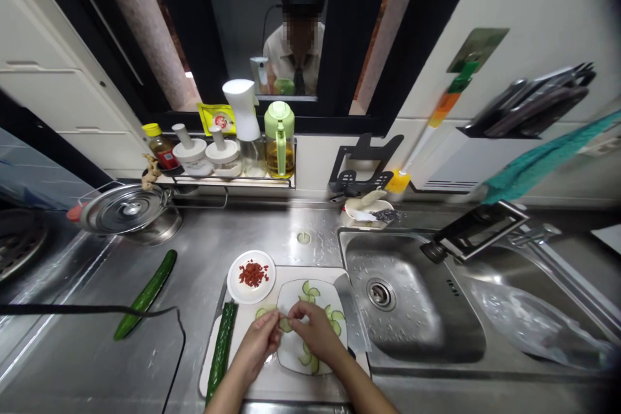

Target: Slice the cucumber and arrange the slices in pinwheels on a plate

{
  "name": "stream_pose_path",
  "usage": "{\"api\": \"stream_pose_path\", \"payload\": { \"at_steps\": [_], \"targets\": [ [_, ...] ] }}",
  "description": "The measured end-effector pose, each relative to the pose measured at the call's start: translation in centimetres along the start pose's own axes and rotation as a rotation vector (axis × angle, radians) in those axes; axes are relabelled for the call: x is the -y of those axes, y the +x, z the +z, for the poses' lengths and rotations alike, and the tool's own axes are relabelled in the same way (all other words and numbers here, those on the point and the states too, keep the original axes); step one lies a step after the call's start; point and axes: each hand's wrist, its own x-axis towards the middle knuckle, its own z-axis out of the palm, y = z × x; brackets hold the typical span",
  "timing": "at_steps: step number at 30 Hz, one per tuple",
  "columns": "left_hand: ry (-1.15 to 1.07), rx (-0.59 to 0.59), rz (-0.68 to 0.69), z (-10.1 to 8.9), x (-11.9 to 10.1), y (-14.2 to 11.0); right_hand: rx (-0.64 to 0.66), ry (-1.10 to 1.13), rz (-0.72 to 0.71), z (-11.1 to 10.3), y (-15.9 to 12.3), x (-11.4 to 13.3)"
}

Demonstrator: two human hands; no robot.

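Observation:
Over the left side of a white square plate [287,362], my left hand [258,344] and my right hand [317,331] come close together, fingers pinched on a thin cucumber slice [285,324]. More cucumber slices [334,318] lie in small groups around the plate, some hidden by my right hand. Just beyond my left hand, other slices [262,312] rest on the white cutting board [247,378]. A piece of cucumber [222,349] lies along the board's left edge. Dried red berries [253,273] sit in a small round dish [237,294] at the board's far left corner.
A broad blade [358,320] lies along the board's right edge, beside the sink [417,349]. Leftward are a whole cucumber [148,294], a black cable [182,336] and a lidded pot [152,226]. Seasoning jars [191,154] and an oil bottle [280,142] stand on a rear rack.

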Motion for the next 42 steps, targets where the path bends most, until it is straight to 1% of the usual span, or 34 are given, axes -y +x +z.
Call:
{"api": "stream_pose_path", "payload": {
  "at_steps": [3,6,8,9,13,16,18,20,23,27,30,33,37,42],
  "targets": [
    [-0.182,0.038,-0.161,0.6,0.2,-0.1,0.024,0.007,-0.016,-0.7,-0.1,0.6],
    [-0.271,0.098,-0.369,1.0,0.3,-0.1,0.07,0.023,-0.04,-1.3,-0.2,1.1],
    [-0.293,0.118,-0.434,1.0,0.3,-0.1,0.105,0.032,-0.051,-1.8,-0.3,1.3],
    [-0.299,0.119,-0.429,1.0,0.3,-0.1,0.117,0.029,-0.051,-2.0,-0.3,1.4],
    [-0.338,0.13,-0.289,0.6,0.0,0.0,0.125,-0.015,-0.031,-2.7,-0.3,1.4],
    [-0.334,0.142,-0.222,0.2,-0.3,0.1,0.123,-0.035,-0.02,-2.8,0.1,0.9],
    [-0.304,0.117,-0.186,-0.1,-0.4,0.2,0.129,-0.043,-0.009,-2.8,0.4,0.4],
    [-0.25,0.063,-0.147,-0.3,-0.4,0.4,0.135,-0.062,0.009,-2.5,0.8,-0.1],
    [-0.1,-0.023,-0.071,-0.7,-0.1,0.9,0.131,-0.126,0.046,-2.1,1.3,-0.9],
    [0.123,-0.088,0.103,-1.2,0.6,1.7,0.105,-0.267,0.111,-1.4,2.0,-1.5],
    [0.285,-0.173,0.204,-1.5,1.1,2.2,0.092,-0.393,0.149,-1.0,2.4,-1.6],
    [0.472,-0.253,0.278,-1.7,1.5,2.4,0.094,-0.506,0.153,-0.5,2.6,-1.4],
    [0.68,-0.304,0.334,-1.8,1.7,2.4,0.098,-0.606,0.141,0.1,2.7,-1.0],
    [0.815,-0.329,0.356,-1.7,1.5,2.1,0.108,-0.672,0.103,0.6,2.7,-1.2]
  ]
}}
